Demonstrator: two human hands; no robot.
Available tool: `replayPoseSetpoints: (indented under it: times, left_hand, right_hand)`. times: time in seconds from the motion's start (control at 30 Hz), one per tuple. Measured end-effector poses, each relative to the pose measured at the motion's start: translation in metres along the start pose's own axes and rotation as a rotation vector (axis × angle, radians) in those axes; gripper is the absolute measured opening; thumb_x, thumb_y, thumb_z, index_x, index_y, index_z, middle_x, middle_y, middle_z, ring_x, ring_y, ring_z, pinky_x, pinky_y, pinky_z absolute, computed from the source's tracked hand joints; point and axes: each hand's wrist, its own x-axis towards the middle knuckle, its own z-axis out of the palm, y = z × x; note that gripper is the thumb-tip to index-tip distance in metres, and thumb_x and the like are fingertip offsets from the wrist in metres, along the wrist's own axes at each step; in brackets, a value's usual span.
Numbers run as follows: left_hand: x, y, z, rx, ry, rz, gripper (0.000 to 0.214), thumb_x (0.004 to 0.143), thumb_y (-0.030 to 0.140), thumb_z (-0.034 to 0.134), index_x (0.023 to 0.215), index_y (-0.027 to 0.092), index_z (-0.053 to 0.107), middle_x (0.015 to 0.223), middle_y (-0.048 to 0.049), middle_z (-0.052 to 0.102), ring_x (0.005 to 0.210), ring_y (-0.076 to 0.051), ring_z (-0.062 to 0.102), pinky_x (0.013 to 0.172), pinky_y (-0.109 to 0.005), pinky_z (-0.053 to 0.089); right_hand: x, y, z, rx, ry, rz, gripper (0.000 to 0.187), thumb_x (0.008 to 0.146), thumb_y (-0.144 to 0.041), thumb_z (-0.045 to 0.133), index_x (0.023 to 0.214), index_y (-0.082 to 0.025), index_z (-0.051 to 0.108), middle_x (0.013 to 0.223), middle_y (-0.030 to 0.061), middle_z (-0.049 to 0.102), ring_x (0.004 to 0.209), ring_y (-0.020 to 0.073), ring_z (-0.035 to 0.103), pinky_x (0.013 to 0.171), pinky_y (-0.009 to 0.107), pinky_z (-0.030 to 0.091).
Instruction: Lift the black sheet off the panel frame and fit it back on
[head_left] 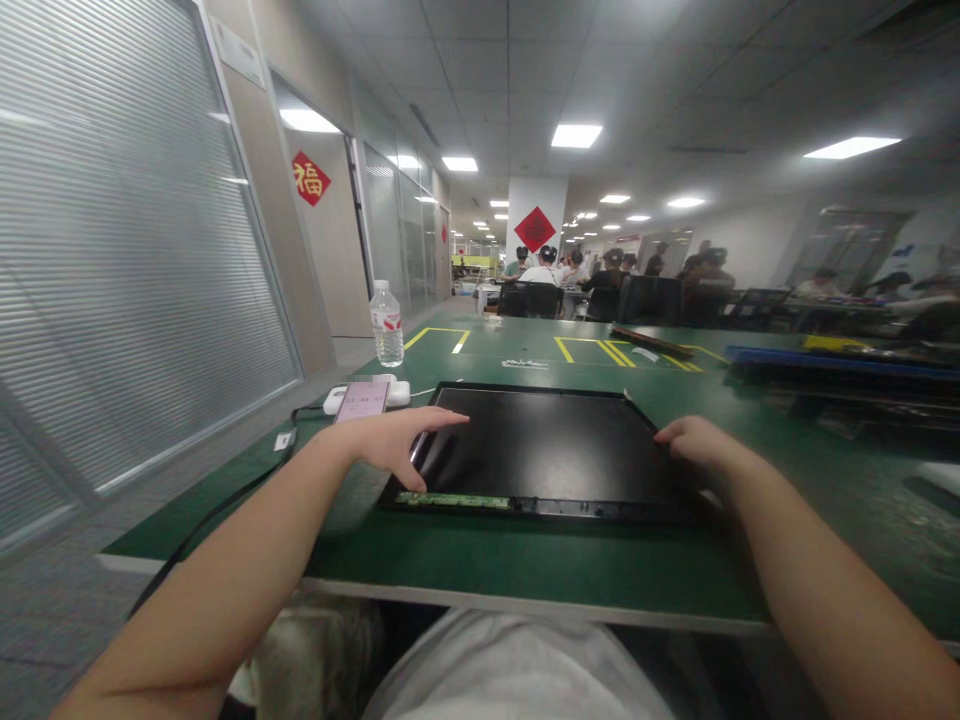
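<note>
Green table (525,565), panel (555,440) on it. Left hand (394,440) spread, panel's 9 o'clock; right hand (705,448), 3 o'clock, grip unclear. Room: bottle (387,328), 11; people (541,274), 12.

I count one large screen (547,440), one bottle (388,330), one phone (363,399).

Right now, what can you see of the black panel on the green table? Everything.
The black panel is flat and roughly rectangular, screen-like, its dark surface showing a soft pale reflection inside a thin black rim. A green circuit board runs along the left part of its near edge. It lies flat on the green table. The left hand spreads over its left edge; the right hand is at its right edge.
</note>
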Motion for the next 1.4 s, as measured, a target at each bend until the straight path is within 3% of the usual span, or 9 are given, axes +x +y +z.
replayPoseSetpoints:
  times: [0.23, 0.47, 0.73, 0.9, 1.03, 1.2, 1.4]
  left_hand:
    - [0.000, -0.003, 0.001, 0.014, -0.002, 0.004, 0.105, 0.054, 0.030, 0.086, 0.148, 0.023, 0.041, 0.155, -0.0117, 0.039, 0.142, -0.034, 0.034, 0.117, -0.042, 0.026]
    - [0.003, -0.009, 0.008, -0.143, 0.032, 0.056, 0.100, 0.058, 0.021, 0.081, 0.149, 0.024, 0.039, 0.156, -0.0108, 0.039, 0.141, -0.031, 0.038, 0.107, -0.037, 0.042]
    - [0.003, -0.005, 0.006, -0.121, 0.021, 0.003, 0.092, 0.059, 0.025, 0.082, 0.144, 0.024, 0.046, 0.156, -0.0117, 0.038, 0.141, -0.032, 0.037, 0.108, -0.039, 0.042]
    - [0.005, -0.005, 0.002, 0.041, 0.063, -0.138, 0.067, 0.075, 0.042, 0.071, 0.136, 0.021, 0.055, 0.149, -0.0123, 0.048, 0.136, -0.030, 0.045, 0.111, -0.040, 0.036]
    - [0.009, -0.009, 0.002, 0.127, 0.106, -0.331, 0.047, 0.085, 0.031, 0.055, 0.129, 0.018, 0.062, 0.133, -0.0107, 0.064, 0.121, -0.026, 0.060, 0.104, -0.036, 0.043]
    - [0.014, -0.010, 0.005, 0.165, 0.097, -0.391, 0.048, 0.079, 0.016, 0.053, 0.124, 0.023, 0.067, 0.126, -0.0048, 0.069, 0.115, -0.023, 0.064, 0.099, -0.029, 0.046]
    - [0.018, -0.012, 0.012, 0.103, 0.177, -0.442, 0.062, 0.067, 0.005, 0.053, 0.125, 0.022, 0.065, 0.119, -0.0061, 0.072, 0.108, -0.022, 0.067, 0.091, -0.027, 0.050]
  right_hand:
    - [0.001, 0.002, 0.001, 0.015, -0.016, -0.018, 0.038, 0.057, 0.003, 0.057, 0.084, -0.011, 0.079, 0.076, 0.0083, 0.073, 0.069, 0.0188, 0.068, 0.063, 0.023, 0.050]
    - [0.003, 0.003, 0.001, -0.008, 0.023, -0.021, 0.041, 0.057, 0.007, 0.055, 0.087, -0.010, 0.078, 0.080, 0.0090, 0.074, 0.070, 0.0185, 0.067, 0.065, 0.024, 0.049]
    - [0.005, 0.005, 0.003, -0.004, 0.059, -0.004, 0.041, 0.058, 0.003, 0.059, 0.091, -0.011, 0.079, 0.080, 0.0099, 0.074, 0.069, 0.0192, 0.068, 0.067, 0.025, 0.050]
    - [0.003, 0.002, 0.002, -0.035, 0.074, -0.014, 0.044, 0.057, 0.005, 0.056, 0.091, -0.011, 0.079, 0.086, 0.0104, 0.075, 0.073, 0.0198, 0.069, 0.070, 0.026, 0.052]
    - [0.001, 0.001, 0.002, -0.069, 0.082, -0.034, 0.044, 0.057, 0.006, 0.055, 0.089, -0.012, 0.079, 0.085, 0.0097, 0.075, 0.077, 0.0206, 0.069, 0.072, 0.025, 0.052]
    - [-0.001, -0.002, 0.000, -0.104, 0.060, -0.036, 0.047, 0.059, 0.005, 0.054, 0.095, -0.012, 0.079, 0.090, 0.0101, 0.075, 0.080, 0.0201, 0.070, 0.074, 0.024, 0.051]
    - [0.006, 0.000, -0.001, -0.117, 0.054, -0.057, 0.045, 0.057, 0.004, 0.057, 0.091, -0.014, 0.079, 0.091, 0.0091, 0.075, 0.085, 0.0206, 0.069, 0.076, 0.024, 0.051]
